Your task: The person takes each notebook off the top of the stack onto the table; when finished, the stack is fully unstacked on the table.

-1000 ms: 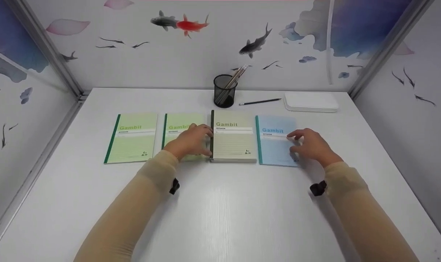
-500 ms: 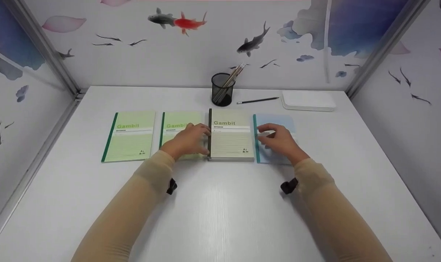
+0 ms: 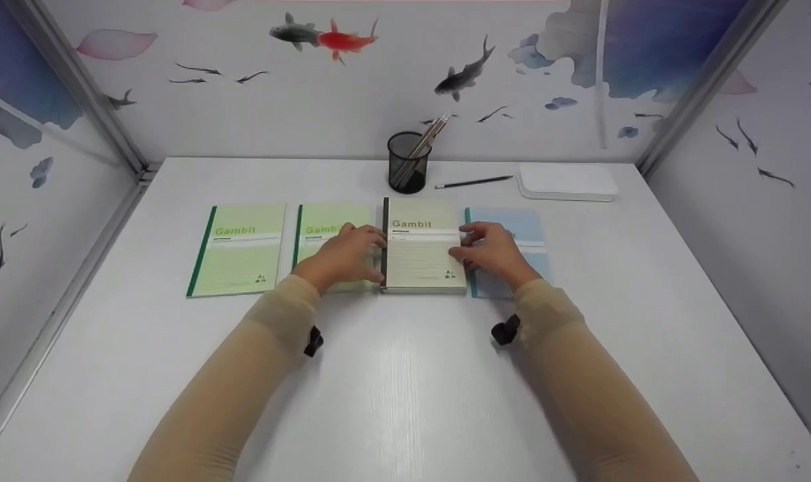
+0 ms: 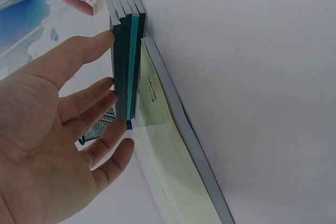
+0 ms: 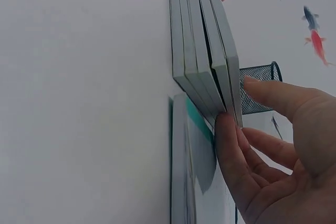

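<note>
A stack of several Gambit notebooks (image 3: 422, 258), the top one cream with a dark spine, lies in the middle of the row. My left hand (image 3: 343, 258) reaches over a green notebook (image 3: 311, 251), its spread fingertips at the stack's spine. In the left wrist view the thumb tip meets the dark spines (image 4: 123, 72). My right hand (image 3: 495, 253) is at the stack's right edge, over the blue notebook (image 3: 529, 268). The right wrist view shows its fingers (image 5: 228, 145) touching the page edges, while the thumb hovers close above the top cover. A dark gap shows between notebooks in the stack.
Another green notebook (image 3: 238, 251) lies at the far left. Behind the row stand a black mesh pen cup (image 3: 408, 167) with several pencils, a loose pencil (image 3: 474, 181) and a white flat box (image 3: 567, 183). Printed wall panels (image 3: 351, 100) close in the back and sides.
My right hand has moved left from the blue notebook's right part to the right edge of the stack. The left hand stays at the spine. The notebooks have not visibly shifted.
</note>
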### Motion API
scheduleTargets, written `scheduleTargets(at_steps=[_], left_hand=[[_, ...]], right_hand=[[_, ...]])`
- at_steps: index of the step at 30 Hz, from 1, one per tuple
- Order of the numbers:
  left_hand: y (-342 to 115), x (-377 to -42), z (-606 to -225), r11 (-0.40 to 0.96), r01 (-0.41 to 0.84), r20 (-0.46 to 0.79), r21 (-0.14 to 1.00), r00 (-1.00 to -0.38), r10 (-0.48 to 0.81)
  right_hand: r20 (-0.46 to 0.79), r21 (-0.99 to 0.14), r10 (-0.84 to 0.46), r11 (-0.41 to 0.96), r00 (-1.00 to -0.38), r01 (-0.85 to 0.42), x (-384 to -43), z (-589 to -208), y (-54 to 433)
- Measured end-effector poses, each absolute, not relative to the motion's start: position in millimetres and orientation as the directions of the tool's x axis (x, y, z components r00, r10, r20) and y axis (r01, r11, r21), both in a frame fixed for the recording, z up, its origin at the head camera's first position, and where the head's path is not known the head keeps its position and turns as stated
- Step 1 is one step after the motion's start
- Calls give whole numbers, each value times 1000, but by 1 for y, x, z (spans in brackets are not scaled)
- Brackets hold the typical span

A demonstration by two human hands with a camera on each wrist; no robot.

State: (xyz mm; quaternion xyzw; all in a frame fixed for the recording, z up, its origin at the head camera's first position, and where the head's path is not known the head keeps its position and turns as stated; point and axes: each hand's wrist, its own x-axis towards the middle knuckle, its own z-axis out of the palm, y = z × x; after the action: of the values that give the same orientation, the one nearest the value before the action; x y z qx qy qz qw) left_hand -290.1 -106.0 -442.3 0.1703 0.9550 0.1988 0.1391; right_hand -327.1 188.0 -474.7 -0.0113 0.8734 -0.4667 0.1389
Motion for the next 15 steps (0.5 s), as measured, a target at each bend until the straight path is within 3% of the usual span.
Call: scheduleTargets(at_steps=[15], left_hand=[[-114,-295,-450,850,316,-151,421,-900,410]], right_hand=[[-292,-826,-143,536,-946,175,-330,-474,192]])
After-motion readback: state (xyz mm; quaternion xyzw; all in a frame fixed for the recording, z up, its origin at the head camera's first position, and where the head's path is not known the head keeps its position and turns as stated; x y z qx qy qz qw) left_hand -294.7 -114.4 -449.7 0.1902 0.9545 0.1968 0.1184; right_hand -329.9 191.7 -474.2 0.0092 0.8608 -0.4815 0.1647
